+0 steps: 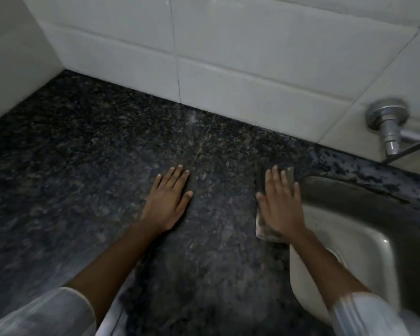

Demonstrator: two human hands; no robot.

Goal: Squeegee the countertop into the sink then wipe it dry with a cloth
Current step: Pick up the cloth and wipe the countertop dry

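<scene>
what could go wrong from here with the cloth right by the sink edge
1. The cloth lies under the flat right hand at the very rim of the sink; another push that way may drop it into the basin.
2. The left hand rests flat on the countertop, so that patch may be missed or smeared.
3. The picture is dim and blurred, so wet streaks on the dark speckled stone could go unnoticed.

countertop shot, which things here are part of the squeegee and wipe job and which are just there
Part of the job:
- countertop, dark speckled stone
- sink, at the right
- cloth, folded, flat under the right hand beside the sink rim
- left hand, flat on the countertop

Just there:
- tap on the wall
- white wall tiles

No squeegee in view.
</scene>
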